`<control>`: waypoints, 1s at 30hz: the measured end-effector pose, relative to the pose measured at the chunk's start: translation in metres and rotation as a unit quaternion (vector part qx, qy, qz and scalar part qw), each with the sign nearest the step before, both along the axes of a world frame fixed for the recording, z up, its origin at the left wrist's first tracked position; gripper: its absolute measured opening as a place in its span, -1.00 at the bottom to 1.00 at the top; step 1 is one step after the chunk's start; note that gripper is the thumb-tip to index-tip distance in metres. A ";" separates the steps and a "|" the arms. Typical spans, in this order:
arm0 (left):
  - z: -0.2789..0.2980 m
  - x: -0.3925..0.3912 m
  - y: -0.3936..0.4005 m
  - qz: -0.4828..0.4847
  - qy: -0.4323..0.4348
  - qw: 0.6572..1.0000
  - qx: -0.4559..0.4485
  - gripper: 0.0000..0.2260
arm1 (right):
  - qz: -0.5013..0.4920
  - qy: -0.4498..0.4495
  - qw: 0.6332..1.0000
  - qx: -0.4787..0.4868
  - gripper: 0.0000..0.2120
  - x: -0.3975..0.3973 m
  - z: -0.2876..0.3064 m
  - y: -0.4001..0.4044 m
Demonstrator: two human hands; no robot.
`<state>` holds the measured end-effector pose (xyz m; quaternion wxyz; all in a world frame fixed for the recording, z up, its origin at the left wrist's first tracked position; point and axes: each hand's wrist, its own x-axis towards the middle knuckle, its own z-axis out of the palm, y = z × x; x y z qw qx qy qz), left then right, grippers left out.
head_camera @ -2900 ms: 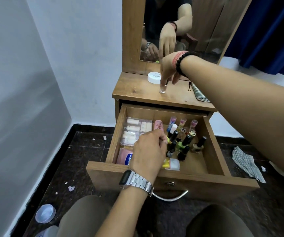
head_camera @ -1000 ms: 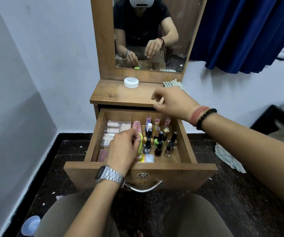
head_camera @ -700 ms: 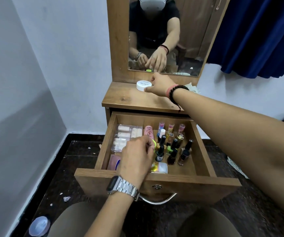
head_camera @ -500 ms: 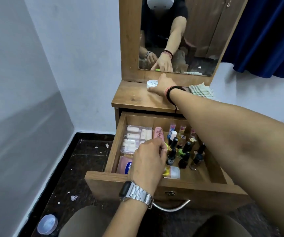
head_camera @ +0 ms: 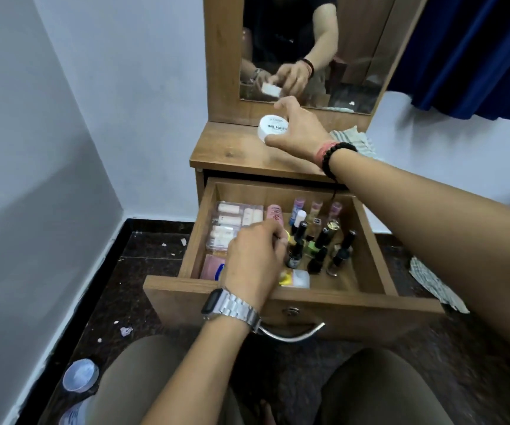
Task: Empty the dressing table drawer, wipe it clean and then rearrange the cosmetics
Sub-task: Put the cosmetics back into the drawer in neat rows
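Note:
The wooden drawer [head_camera: 333, 297] stands pulled out and full. It holds several dark-capped nail polish bottles [head_camera: 321, 240], a clear box of pale tubes [head_camera: 232, 220], a pink tube [head_camera: 273, 212] and a pink packet [head_camera: 211, 266]. My left hand [head_camera: 253, 259] is inside the drawer, fingers curled on a small yellow-green item [head_camera: 287, 238] that is mostly hidden. My right hand [head_camera: 301, 130] grips a white round nail polish jar [head_camera: 270, 126], tilted just above the dressing table top [head_camera: 232, 151].
A striped cloth [head_camera: 351, 138] lies on the top at the right, under the mirror [head_camera: 355, 41]. Another striped cloth [head_camera: 434, 283] lies on the dark floor to the right. A clear plastic lid [head_camera: 80, 375] sits on the floor at the left, by the white wall.
My right hand reached from above the drawer to the white jar, closed on it and lifted it tilted. My left hand stayed in the drawer.

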<state>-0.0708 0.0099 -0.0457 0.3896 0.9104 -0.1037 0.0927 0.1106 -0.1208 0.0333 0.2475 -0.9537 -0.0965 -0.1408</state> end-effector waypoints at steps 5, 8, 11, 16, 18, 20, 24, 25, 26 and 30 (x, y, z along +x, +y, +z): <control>0.003 -0.004 -0.001 -0.004 0.013 1.000 -0.005 -0.92 | 0.133 0.019 0.984 -0.117 -0.39 -0.093 0.027 -0.044; 0.005 -0.005 -0.001 -0.007 0.021 1.000 -0.005 -0.92 | 0.212 0.054 0.958 -0.185 -0.39 -0.144 0.026 -0.068; 0.006 -0.006 -0.001 0.005 -0.011 0.999 0.042 -0.93 | 0.252 0.100 0.917 -0.293 -0.35 -0.171 0.013 -0.087; 0.006 -0.006 -0.002 0.018 -0.028 0.998 0.061 -0.94 | 0.311 0.108 0.829 -0.452 -0.36 -0.177 -0.016 -0.090; 0.005 -0.006 -0.001 0.020 -0.035 0.997 0.059 -0.94 | 0.336 0.111 0.814 -0.461 -0.39 -0.175 -0.025 -0.087; 0.005 -0.006 -0.001 0.019 -0.039 0.997 0.056 -0.94 | 0.365 0.097 0.798 -0.469 -0.45 -0.172 -0.033 -0.084; 0.003 -0.003 -0.001 0.016 -0.041 0.998 0.053 -0.94 | 0.379 0.065 0.788 -0.481 -0.53 -0.166 -0.040 -0.079; 0.003 -0.003 -0.001 0.014 -0.040 0.998 0.053 -0.94 | 0.374 0.073 0.787 -0.485 -0.51 -0.164 -0.041 -0.079; 0.003 -0.003 -0.001 0.013 -0.039 0.998 0.053 -0.94 | 0.370 0.079 0.786 -0.488 -0.50 -0.162 -0.041 -0.079; 0.002 -0.003 0.000 0.010 -0.041 0.998 0.052 -0.95 | 0.364 0.118 0.787 -0.483 -0.43 -0.158 -0.038 -0.084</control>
